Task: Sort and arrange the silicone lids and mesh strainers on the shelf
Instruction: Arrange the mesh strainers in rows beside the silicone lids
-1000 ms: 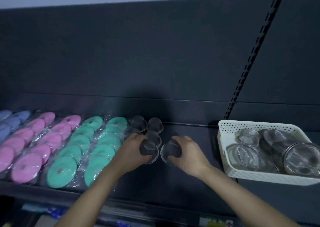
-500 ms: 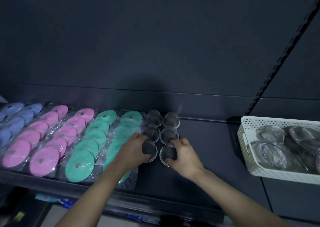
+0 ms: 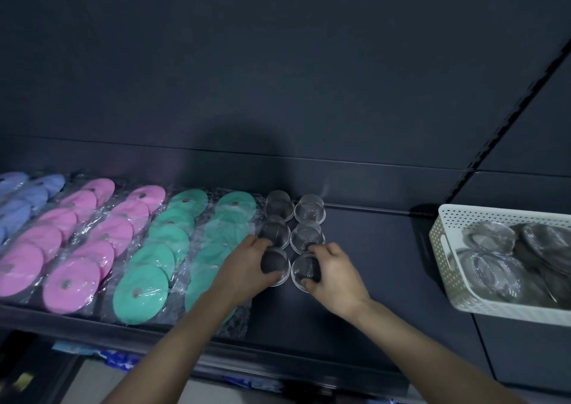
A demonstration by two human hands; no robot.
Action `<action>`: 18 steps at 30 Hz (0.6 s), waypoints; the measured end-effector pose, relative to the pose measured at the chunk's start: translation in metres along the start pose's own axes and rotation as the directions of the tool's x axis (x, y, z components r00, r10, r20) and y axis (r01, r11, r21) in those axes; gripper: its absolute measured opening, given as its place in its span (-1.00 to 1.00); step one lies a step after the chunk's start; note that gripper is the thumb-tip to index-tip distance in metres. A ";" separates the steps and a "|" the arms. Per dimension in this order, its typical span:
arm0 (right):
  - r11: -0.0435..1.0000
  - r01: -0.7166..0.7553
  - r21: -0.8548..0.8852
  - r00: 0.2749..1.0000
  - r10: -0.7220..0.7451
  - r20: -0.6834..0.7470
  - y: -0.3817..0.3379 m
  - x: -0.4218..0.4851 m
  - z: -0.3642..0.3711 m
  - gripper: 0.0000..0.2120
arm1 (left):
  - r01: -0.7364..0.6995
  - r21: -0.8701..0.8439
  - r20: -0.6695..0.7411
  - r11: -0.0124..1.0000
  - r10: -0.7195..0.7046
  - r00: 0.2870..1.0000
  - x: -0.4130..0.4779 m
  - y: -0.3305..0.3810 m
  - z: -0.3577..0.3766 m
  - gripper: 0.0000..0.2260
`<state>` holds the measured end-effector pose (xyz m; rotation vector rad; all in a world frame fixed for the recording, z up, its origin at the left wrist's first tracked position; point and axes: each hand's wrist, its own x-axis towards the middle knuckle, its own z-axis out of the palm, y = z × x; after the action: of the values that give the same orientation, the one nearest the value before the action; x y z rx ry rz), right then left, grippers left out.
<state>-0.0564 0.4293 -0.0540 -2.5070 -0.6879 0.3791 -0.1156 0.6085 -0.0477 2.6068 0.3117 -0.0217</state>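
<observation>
Since a second earlier, the two front strainers had been drawn closer together and up towards the rows behind them, with both hands kept on them. At the far left of the shelf, blue lids were seen in overlapping columns, partly cut off by the frame edge. Beside them, two columns of pink lids were laid out in clear wrappers, each lid overlapping the next, and two columns of green lids were set out next to these in the same way. The left hand was curled round the left front strainer, which was stood on the shelf just beside the green lids with its mesh dome uppermost. Just beside it, the right front strainer was grasped in the same manner by the right hand, the thumb being placed at the near rim. Behind this pair, four strainers were stood in two rows of two, so that two columns of three were formed. Well apart to the right, a white basket with perforated walls was seen, and larger mesh strainers were piled inside it.
</observation>
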 end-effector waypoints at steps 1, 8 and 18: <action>1.000 0.000 0.001 1.000 0.000 0.003 0.000 0.001 0.000 -0.38 | 0.000 -0.005 -0.002 1.000 0.000 1.000 0.000 0.000 0.001 -0.47; 1.000 0.006 0.022 1.000 -0.007 0.023 0.001 0.002 0.000 -0.34 | -0.008 0.025 0.024 1.000 0.007 1.000 0.001 0.001 0.000 -0.40; 0.997 0.047 0.066 0.993 -0.039 -0.110 0.022 -0.015 -0.051 -0.43 | -0.193 0.008 -0.105 0.981 0.193 0.976 0.008 0.045 -0.009 -0.53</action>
<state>-0.0405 0.3843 -0.0212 -2.4237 -0.6735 0.2452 -0.0982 0.5768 -0.0188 2.6297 0.0936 0.1841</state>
